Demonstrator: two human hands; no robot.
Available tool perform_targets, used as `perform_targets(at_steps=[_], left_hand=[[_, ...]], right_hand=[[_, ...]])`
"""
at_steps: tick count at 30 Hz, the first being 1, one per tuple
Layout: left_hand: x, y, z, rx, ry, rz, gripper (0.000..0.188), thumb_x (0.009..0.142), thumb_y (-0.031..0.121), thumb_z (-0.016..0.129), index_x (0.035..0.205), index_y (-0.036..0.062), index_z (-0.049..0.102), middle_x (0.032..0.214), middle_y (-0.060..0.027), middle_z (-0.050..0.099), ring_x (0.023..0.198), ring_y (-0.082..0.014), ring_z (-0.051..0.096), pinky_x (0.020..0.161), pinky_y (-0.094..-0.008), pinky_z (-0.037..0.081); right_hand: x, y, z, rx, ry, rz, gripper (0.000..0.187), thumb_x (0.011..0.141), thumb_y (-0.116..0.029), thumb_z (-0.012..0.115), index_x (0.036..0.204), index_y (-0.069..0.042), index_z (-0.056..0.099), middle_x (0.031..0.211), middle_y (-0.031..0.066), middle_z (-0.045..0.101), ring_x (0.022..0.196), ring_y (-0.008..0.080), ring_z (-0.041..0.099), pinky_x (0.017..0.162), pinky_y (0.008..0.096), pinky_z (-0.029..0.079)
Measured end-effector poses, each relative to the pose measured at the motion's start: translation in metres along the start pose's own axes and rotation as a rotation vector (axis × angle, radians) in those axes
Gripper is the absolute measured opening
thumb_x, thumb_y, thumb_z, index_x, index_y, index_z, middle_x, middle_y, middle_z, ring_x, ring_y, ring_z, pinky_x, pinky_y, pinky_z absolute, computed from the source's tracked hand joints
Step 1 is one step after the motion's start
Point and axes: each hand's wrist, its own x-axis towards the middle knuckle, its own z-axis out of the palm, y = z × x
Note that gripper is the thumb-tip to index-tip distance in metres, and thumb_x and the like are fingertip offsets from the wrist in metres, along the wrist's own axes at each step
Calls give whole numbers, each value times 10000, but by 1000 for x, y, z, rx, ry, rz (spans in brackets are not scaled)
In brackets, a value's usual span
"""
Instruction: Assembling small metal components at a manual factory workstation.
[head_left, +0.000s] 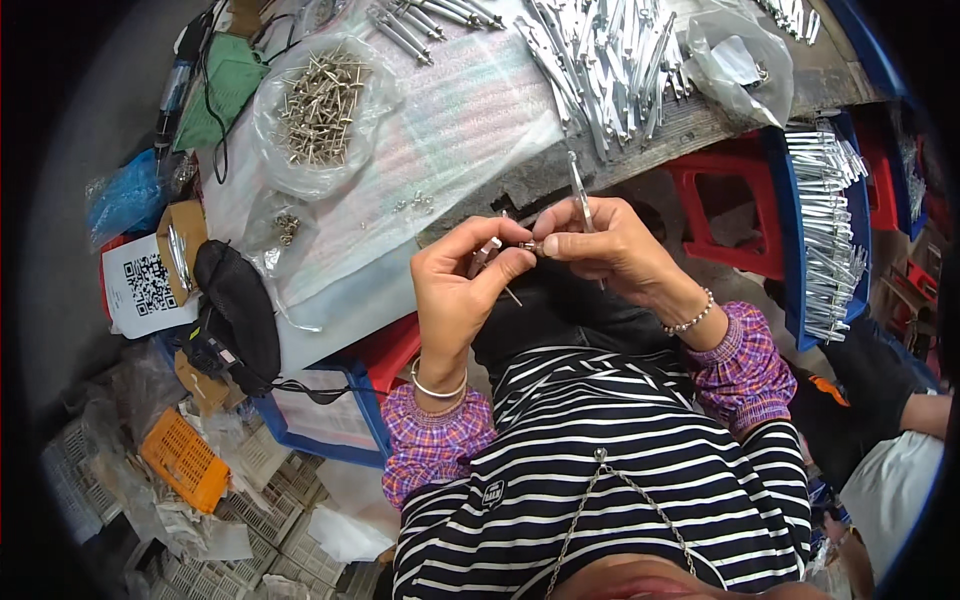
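Observation:
My left hand [455,275] and my right hand [615,248] meet in front of my body, just off the table edge. Thin metal pins stick out between the closed fingers of the left. A slim silver metal bar [578,185] rises from the right hand's grip. Where the fingertips come together they pinch a small metal fitting [531,246], mostly covered. Ahead on the table lies a heap of similar silver bars [605,70]. An opened plastic bag of small metal pins [322,108] stands to the left.
Small loose parts [415,203] lie near a little plastic bag [285,228]. Another clear bag [745,70] is at the right. A blue tray of silver bars [825,235] stands beside a red stool [725,215]. A black pouch [235,310] sits left; another person is at lower right.

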Motion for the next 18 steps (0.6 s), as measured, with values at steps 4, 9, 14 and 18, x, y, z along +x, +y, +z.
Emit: perform_targets(at_steps=[4,9,14,18], left_hand=[[-2,2,5,33,10,-56,141,731,-67,683,860,-21,647,791,-16,617,713,-67,543,650,-182,423],[0,-2,2,106,-31,-58,155,715,-87,679,853,-24,649,786,-4,603,697,-50,505,624,-176,382],[2,-4,1,116,-63,-79,171,699,-95,685,853,-28,651,813,-28,612,728,-71,534,643,-184,399],[2,-4,2,125,-93,-38,187,677,-99,696,846,-27,657,834,-54,621,756,-97,561,656,-192,414]], right_hand=[[-1,5,-5,-7,0,-22,165,793,-79,671,945,-35,624,739,-16,591,491,7,388,418,162,247],[-1,6,-7,2,-16,-21,169,796,-76,669,951,-29,622,757,-9,600,503,5,402,423,155,255],[-1,4,-5,-60,13,-32,204,788,-90,685,967,-15,620,764,-12,602,536,-4,426,441,144,268],[-3,4,-4,-83,16,-55,221,784,-95,693,975,-12,620,763,-13,601,552,-3,439,449,143,277]])
